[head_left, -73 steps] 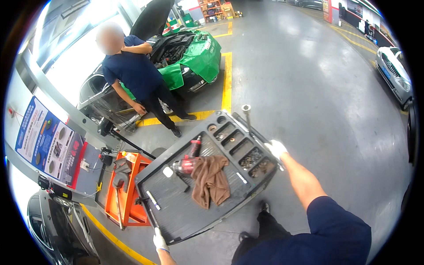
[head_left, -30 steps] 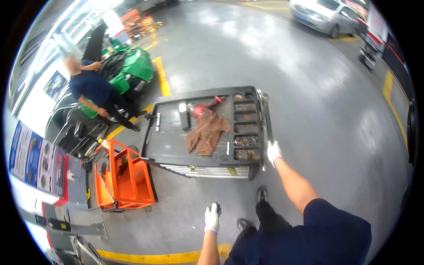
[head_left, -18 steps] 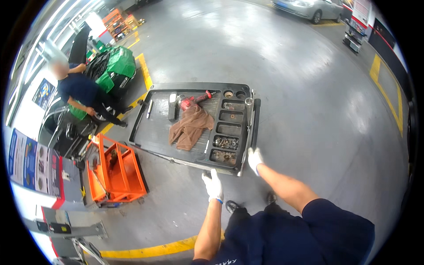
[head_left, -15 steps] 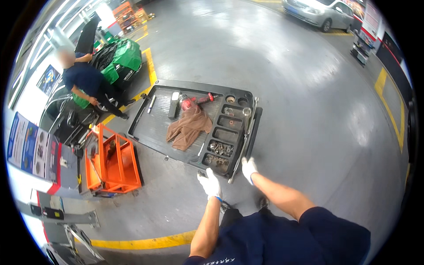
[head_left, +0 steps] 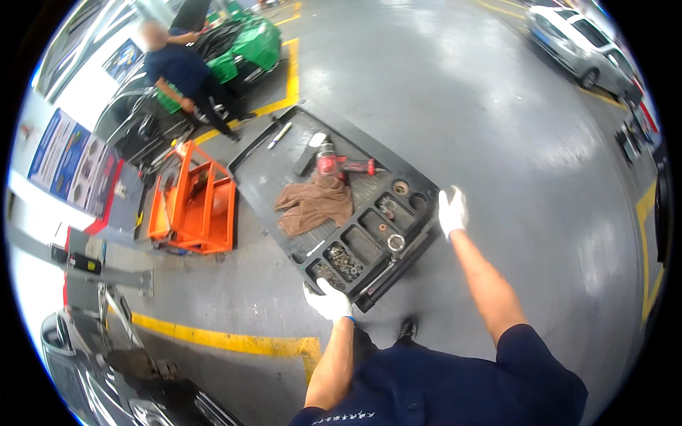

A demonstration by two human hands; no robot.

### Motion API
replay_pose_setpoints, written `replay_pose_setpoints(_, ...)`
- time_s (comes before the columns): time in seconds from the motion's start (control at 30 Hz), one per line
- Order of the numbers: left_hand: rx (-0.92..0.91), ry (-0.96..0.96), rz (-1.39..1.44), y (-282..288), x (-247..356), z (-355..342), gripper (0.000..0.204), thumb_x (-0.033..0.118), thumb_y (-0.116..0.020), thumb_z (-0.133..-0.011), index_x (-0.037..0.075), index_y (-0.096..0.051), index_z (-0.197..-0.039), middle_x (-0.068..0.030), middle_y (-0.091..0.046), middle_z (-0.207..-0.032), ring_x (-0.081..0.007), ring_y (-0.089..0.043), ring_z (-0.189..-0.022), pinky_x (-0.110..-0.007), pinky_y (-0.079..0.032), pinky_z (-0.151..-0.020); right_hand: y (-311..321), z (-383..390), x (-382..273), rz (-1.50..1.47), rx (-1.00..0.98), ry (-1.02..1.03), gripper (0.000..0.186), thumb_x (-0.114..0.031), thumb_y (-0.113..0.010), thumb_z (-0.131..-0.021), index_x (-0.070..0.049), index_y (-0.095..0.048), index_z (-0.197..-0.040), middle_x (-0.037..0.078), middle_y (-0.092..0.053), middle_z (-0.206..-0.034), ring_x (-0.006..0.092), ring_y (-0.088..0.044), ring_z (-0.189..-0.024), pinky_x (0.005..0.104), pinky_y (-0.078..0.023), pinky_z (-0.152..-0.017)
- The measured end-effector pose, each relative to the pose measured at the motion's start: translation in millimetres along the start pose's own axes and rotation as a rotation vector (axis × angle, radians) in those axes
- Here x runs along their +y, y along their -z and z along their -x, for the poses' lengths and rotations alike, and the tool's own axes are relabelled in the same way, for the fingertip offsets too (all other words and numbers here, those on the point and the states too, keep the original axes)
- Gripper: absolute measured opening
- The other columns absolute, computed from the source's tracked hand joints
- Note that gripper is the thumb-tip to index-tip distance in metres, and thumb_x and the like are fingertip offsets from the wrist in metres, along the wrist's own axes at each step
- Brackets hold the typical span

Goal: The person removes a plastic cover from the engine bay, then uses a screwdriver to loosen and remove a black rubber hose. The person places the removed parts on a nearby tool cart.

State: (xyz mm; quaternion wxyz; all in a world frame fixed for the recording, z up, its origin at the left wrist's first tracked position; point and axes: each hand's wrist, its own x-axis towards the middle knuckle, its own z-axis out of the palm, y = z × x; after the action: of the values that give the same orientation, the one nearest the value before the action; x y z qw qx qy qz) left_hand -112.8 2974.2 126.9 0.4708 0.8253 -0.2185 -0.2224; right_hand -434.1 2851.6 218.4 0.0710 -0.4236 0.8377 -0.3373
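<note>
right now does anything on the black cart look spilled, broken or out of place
Nothing on the cart looks spilled or clearly broken. Untidiest is the brown rag, crumpled up against the red power tool. The long wrench also lies loose along the edge, not inside a compartment.

White lettering [head_left: 344, 417] on navy shirt [head_left: 455, 383], unreadable small print on blue-and-white wall poster [head_left: 73, 165]

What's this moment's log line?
Black rectangular cart: crumpled brown cloth atop; left white-gloved hand: by near corner; right white-gloved hand: by right corner
</note>
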Motion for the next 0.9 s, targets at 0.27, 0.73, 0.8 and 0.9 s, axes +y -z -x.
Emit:
replay_pose_setpoints(0.27,0.041,-0.061,0.122,-21.0,-26.4,-16.7,0.052,0.019,-0.064,-0.103,-0.005,-0.050,-0.148,-0.0253,-0.054,-0.148,-0.0367,-0.051,-0.139,-0.044,-0.037,-0.120,-52.1,-80.3,-17.1,0.219,-0.480,0.091,0.074,-0.068,-0.051,-0.099,-0.004,-0.067,-0.132,0.024,-0.071,-0.128,0.0419,-0.065,-0.123,0.0480,-0.050,-0.105)
replay_pose_setpoints(0.73,0.038,-0.117,0.113,-33.6,-18.8,-88.5,0.046,0.020,-0.065,-0.103,-0.006,-0.058,-0.141,-0.0226,-0.064,-0.140,-0.0330,-0.060,-0.131,-0.041,-0.044,-0.114,-72.1,-74.0,-19.9,0.219,-0.508,-0.037,0.077,-0.071,-0.051,-0.098,-0.004,-0.069,-0.129,0.026,-0.072,-0.124,0.0432,-0.066,-0.121,0.0485,-0.051,-0.104)
replay_pose_setpoints(0.8,0.004,-0.101,0.095,-20.2,-15.0,-107.5,0.045,0.021,-0.065,-0.104,-0.006,-0.059,-0.139,-0.0223,-0.066,-0.137,-0.0331,-0.062,-0.129,-0.041,-0.045,-0.113,-79.5,-52.1,-8.3,0.135,-0.403,-0.065,0.071,-0.067,-0.057,-0.098,-0.003,-0.071,-0.124,0.024,-0.074,-0.120,0.0413,-0.069,-0.117,0.0469,-0.052,-0.101)
replay_pose_setpoints(0.9,-0.084,0.027,0.109,-17.2,-11.8,-152.6,0.048,0.028,-0.061,-0.106,-0.006,-0.059,-0.139,-0.0235,-0.066,-0.137,-0.0335,-0.062,-0.127,-0.041,-0.047,-0.110,-95.0,-35.5,-21.8,-0.043,-0.282,-0.052,0.056,-0.053,-0.063,-0.100,-0.002,-0.071,-0.122,0.022,-0.075,-0.116,0.0374,-0.071,-0.111,0.0441,-0.054,-0.097)
